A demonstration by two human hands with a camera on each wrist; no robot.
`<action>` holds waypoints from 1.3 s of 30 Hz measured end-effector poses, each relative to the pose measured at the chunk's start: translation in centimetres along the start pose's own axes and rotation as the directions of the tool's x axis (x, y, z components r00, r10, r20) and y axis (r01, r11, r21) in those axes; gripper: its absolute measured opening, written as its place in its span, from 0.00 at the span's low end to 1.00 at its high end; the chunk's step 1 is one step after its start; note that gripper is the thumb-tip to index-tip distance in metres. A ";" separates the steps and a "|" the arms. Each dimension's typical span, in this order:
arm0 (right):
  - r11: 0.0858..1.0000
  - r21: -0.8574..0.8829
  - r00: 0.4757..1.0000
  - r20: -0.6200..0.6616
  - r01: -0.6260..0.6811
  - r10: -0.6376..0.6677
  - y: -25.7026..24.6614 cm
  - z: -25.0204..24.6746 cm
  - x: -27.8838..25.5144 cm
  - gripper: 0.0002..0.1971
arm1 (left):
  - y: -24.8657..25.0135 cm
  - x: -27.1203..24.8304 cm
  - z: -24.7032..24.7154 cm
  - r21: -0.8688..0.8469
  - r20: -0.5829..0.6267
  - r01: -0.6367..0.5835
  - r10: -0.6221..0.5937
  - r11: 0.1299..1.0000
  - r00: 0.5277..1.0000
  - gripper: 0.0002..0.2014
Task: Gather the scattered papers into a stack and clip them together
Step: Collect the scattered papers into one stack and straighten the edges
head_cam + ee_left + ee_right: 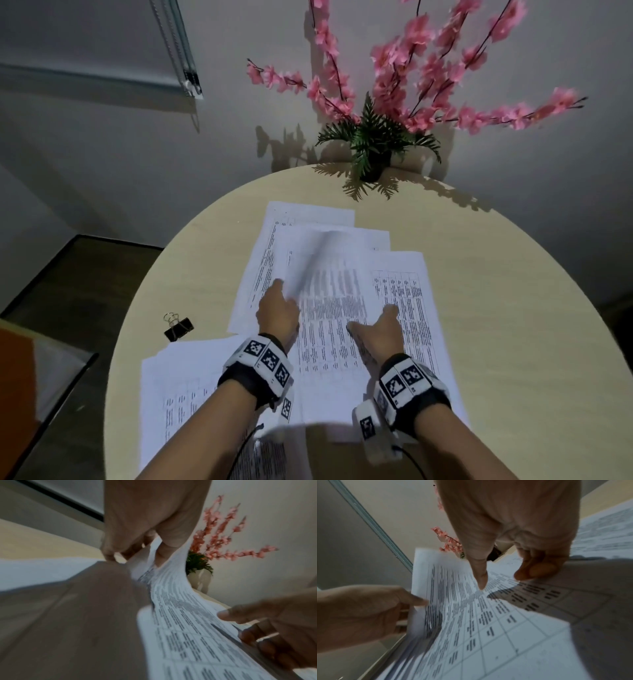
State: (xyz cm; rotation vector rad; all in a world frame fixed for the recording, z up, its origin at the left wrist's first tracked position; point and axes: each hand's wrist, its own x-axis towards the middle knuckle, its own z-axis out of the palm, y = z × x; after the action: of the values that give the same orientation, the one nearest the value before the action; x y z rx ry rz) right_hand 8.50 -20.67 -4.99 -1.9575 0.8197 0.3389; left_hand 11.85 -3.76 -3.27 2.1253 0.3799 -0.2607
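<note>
So the gathering has barely started here. The papers are fanned out over the middle of the round counter, overlapping at odd angles, and another loose bunch sits at the near left edge, partly under the left forearm.

The left hand pinches the left edge of one sheet, thumb on top and fingers under, so that edge curls up off the pile. The right hand isn't gripping anything; its thumb and fingers are spread, with the tips down on the printed top page to hold it in place.

The black binder clip lies untouched on the counter, left of the papers.

My guess is squaring everything up and clipping are both still to do. The flower pot is at the far edge.
</note>
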 end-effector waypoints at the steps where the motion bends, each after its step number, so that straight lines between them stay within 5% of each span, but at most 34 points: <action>1: 1.000 0.008 0.999 -0.051 -0.015 0.015 0.0 -0.3 0.4 0.47 | 0.7 -0.2 0.3 -0.057 0.024 -0.059 0.061 0.997 0.998 0.15; 4: 0.975 -0.184 0.969 -0.236 -0.121 0.076 -0.3 -2.3 1.4 0.49 | 2.6 -0.4 0.9 -0.264 0.211 -0.126 0.185 0.956 0.960 0.16; 7: 0.953 -0.220 0.938 -0.321 -0.209 0.131 0.3 -4.1 2.2 0.47 | 3.9 1.1 0.7 -0.127 0.352 -0.180 0.214 0.975 0.911 0.17; 9: 0.942 -0.236 0.922 -0.362 -0.237 0.141 0.9 -5.1 2.4 0.50 | 3.5 3.6 0.2 0.118 0.285 -0.139 0.101 0.983 0.953 0.29; 11: 0.931 -0.229 0.900 -0.399 -0.283 0.175 1.9 -6.1 2.6 0.55 | 2.2 5.9 -0.9 0.350 0.049 0.046 -0.067 0.936 0.997 0.44; 13: 0.925 -0.214 0.881 -0.428 -0.315 0.201 2.5 -6.8 2.6 0.58 | 0.9 7.1 -2.3 0.358 -0.119 0.255 -0.226 0.898 0.967 0.51; 16: 0.939 -0.174 0.882 -0.428 -0.296 0.199 2.8 -6.3 2.4 0.51 | 0.8 7.0 -2.2 0.345 -0.099 0.242 -0.221 0.907 0.970 0.52; 19: 0.956 -0.140 0.901 -0.391 -0.259 0.187 2.2 -4.6 2.0 0.43 | 2.1 5.5 1.1 0.271 0.120 0.142 -0.179 0.952 0.976 0.54; 21: 0.969 -0.119 0.928 -0.335 -0.215 0.164 1.5 -3.9 1.9 0.40 | 3.1 4.0 3.6 0.199 0.240 0.121 -0.168 0.973 0.956 0.47; 24: 0.989 -0.056 0.960 -0.252 -0.139 0.120 1.3 -4.4 1.9 0.36 | 4.5 2.2 6.0 0.212 0.325 -0.017 -0.054 0.977 0.944 0.22; 29: 0.940 0.329 0.961 -0.219 -0.091 0.169 2.9 -8.0 0.6 0.29 | 7.8 -1.3 4.6 -0.004 0.385 -0.269 0.249 0.963 0.888 0.15; 31: 0.854 0.520 0.975 -0.191 0.006 0.109 2.1 -10.1 -1.2 0.17 | 9.6 -2.8 2.3 -0.156 0.383 -0.324 0.359 0.933 0.851 0.04; 33: 0.789 0.582 0.966 -0.252 0.198 -0.057 0.1 -12.6 -3.6 0.06 | 11.5 -4.3 -0.1 -0.294 0.285 -0.384 0.464 0.875 0.839 0.06; 36: 0.684 0.477 0.824 -0.439 0.552 -0.359 -3.6 -15.6 -8.0 0.14 | 14.0 -6.6 -3.1 -0.440 0.088 -0.480 0.568 0.759 0.818 0.06; 39: 0.556 0.390 0.670 -0.552 0.734 -0.497 -4.9 -17.0 -11.1 0.16 | 15.5 -8.5 -5.3 -0.526 -0.014 -0.551 0.642 0.647 0.767 0.11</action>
State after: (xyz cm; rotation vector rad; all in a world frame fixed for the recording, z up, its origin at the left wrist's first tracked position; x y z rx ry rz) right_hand 1.98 -29.15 12.96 -1.5740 0.3118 -0.7032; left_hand 9.85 -8.79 14.36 1.5700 -0.3550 0.0501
